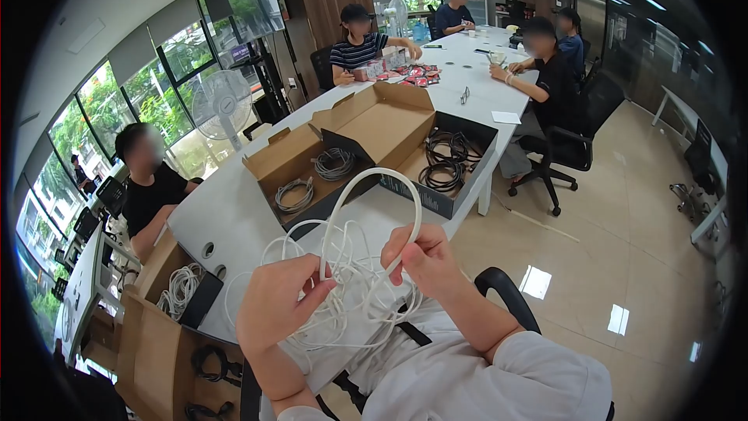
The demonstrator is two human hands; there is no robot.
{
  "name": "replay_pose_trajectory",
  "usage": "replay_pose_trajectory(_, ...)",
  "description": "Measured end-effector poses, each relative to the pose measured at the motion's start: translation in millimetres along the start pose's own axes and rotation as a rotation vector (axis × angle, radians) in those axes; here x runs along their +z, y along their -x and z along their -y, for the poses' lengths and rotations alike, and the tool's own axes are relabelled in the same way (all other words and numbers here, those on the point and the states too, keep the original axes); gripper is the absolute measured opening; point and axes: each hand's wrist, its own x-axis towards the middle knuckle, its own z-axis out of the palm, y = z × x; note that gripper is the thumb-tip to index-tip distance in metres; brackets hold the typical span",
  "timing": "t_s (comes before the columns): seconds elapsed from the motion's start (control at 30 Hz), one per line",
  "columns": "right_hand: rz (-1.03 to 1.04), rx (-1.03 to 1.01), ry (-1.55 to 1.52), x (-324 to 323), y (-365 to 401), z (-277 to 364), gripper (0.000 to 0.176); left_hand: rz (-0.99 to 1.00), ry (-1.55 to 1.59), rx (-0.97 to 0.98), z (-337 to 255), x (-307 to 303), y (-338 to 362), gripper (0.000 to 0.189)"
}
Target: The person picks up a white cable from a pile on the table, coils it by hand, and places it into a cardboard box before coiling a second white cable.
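Note:
A white cable (379, 173) arches up between my two hands in a wide loop. My left hand (280, 304) pinches one side of the loop between thumb and fingers. The other side is gripped by my right hand (427, 263), its fingers curled round the cable. Below and behind the hands, a loose tangle of white cable (343, 316) spreads over the table's near edge and my lap. Where the tangle's ends lie cannot be made out.
Past my hands stand open cardboard boxes with grey cable coils (333, 164) and black cable coils (446, 173). At left, another box holds a white coil (181, 290) and black cables (210, 362). Several people sit around the white table (475, 97). A chair armrest (502, 288) is beside me.

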Motion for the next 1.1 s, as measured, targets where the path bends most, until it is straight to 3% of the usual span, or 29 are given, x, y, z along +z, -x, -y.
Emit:
replay_pose_trajectory(0.27,-0.056,0.173,0.104,4,-4,1,0.017,-0.147,0.112,0.013,-8,-3,4,0.013)
replay_pose_trajectory(0.5,0.039,0.332,0.156,12,-6,-5,0.015,-0.606,0.005,0.008,-25,-11,14,0.015)
replay_pose_trajectory(0.6,0.063,0.306,0.192,17,-6,-16,0.015,-0.773,-0.046,0.001,-23,-9,22,0.014)
replay_pose_trajectory(0.73,0.023,0.354,0.255,26,-12,-18,0.017,-0.757,-0.074,-0.007,-47,-8,26,0.012)
replay_pose_trajectory(0.97,-0.077,0.282,0.259,31,-24,-28,0.022,-0.755,-0.098,-0.068,-32,-10,29,0.014)
replay_pose_trajectory(1.1,-0.051,0.265,0.067,28,-30,-28,0.022,-0.790,-0.124,-0.103,-23,-12,26,0.014)
